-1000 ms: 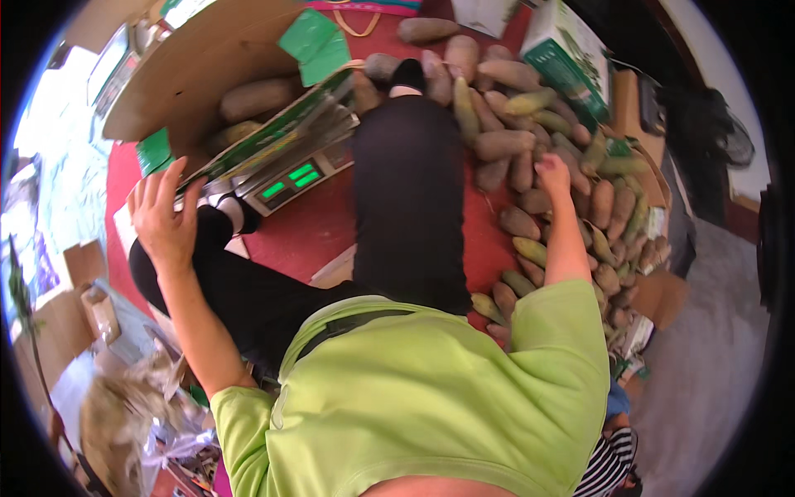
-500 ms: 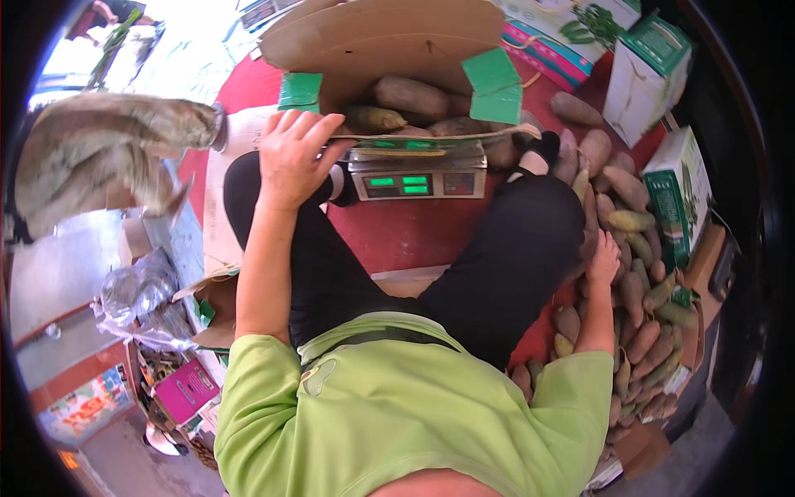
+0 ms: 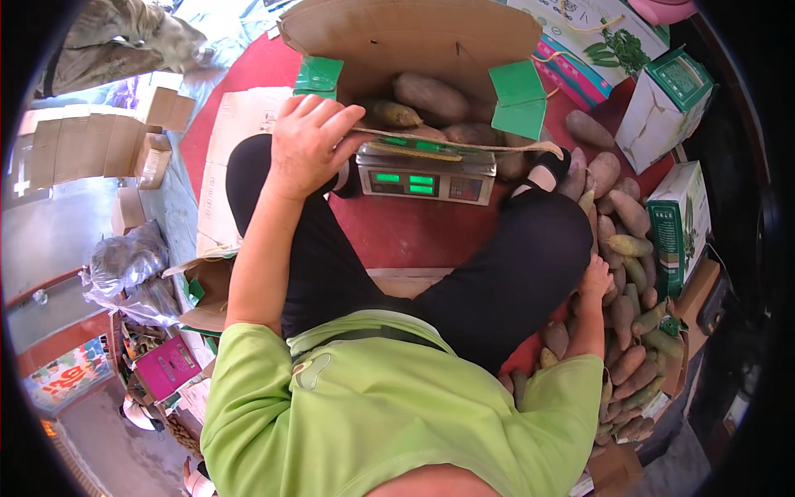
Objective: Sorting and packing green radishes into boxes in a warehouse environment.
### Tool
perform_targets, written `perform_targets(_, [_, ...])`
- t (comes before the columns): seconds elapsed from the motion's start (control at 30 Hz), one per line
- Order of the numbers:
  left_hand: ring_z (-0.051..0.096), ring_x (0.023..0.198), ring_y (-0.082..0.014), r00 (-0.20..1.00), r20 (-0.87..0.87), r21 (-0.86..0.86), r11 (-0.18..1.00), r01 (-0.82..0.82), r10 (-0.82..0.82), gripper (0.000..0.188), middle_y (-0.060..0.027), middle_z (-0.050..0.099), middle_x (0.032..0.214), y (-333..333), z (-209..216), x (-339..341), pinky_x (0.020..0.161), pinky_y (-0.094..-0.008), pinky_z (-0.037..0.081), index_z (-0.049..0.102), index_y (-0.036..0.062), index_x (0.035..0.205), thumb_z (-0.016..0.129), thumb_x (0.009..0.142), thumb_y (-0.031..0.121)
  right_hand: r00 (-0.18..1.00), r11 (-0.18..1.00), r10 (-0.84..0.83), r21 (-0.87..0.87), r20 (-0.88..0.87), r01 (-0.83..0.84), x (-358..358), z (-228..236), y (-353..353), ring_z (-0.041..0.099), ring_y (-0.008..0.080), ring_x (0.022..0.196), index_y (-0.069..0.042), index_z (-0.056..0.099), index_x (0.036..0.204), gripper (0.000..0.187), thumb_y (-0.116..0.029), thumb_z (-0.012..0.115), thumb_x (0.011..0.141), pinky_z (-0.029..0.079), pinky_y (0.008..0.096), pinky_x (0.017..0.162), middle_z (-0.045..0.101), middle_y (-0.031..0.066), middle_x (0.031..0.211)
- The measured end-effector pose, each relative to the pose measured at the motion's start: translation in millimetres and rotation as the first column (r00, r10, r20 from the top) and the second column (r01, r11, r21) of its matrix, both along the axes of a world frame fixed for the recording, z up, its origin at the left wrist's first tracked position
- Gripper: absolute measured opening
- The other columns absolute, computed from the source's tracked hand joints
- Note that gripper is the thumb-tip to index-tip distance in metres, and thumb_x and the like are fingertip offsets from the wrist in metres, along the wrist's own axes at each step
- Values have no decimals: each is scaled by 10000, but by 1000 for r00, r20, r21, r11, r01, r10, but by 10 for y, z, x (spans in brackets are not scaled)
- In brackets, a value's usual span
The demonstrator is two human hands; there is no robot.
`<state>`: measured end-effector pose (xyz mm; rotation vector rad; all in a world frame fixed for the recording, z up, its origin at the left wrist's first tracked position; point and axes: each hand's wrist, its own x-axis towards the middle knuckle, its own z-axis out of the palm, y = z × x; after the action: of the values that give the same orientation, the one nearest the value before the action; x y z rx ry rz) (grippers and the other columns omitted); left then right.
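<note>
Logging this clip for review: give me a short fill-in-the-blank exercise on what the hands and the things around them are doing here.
1. The left hand rests on the near edge of the open cardboard ____ that sits on the scale.
2. The right hand reaches down into the pile of ____ on the floor beside the knee.
3. The digits on the scale's display glow ____.

Missing words: box; sweet potatoes; green

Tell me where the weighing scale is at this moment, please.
In the head view, the weighing scale sits at upper centre on the red mat, under the open cardboard box, just right of the left hand.
</note>
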<state>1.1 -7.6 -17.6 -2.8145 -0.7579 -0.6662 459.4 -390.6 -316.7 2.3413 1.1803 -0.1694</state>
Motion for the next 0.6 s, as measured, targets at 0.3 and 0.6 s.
perform_targets(0.3, [607,778,-218,1000,11,-20,1000,7,-6,312,-9,626,797,14,-34,-51,740,-362,453,654,111,965,755,723,279,810,788,-529,209,-252,579,-358,363,-60,452,309,1254,-216,382,1383,888,-185,847,627,459,537,927,414,5,1452])
perform_targets(0.6, [610,790,-229,1000,14,-61,998,25,-24,367,-26,635,813,-23,-1,-86,744,-372,459,661,103,1020,768,710,268,756,538,-376,538,-536,649,-488,529,-124,523,378,1152,-76,471,1330,832,-118,856,593,407,444,999,563,189,1264])
